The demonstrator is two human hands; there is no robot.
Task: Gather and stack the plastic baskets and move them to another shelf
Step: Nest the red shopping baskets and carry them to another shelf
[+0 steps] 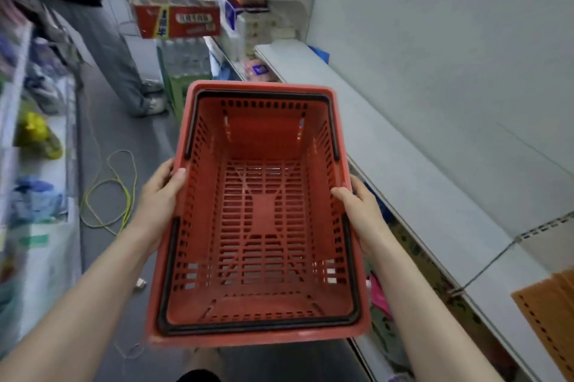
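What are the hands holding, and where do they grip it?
Both hands, left and right, hold the empty red basket by its long side rims.

Both bare forearms are reaching forward and slightly inward. Left hand (160,192) is gripping the basket (264,210) rim, thumb hooking over the edge. Right hand (362,206) is clasping the opposite rim, thumb likewise on top.

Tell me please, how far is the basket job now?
Done: red basket is picked up; whether others are nested in it is unclear. In hand: left hand and right hand grip its long sides above the aisle floor. Left: set it on a shelf, perhaps the white shelf alongside.
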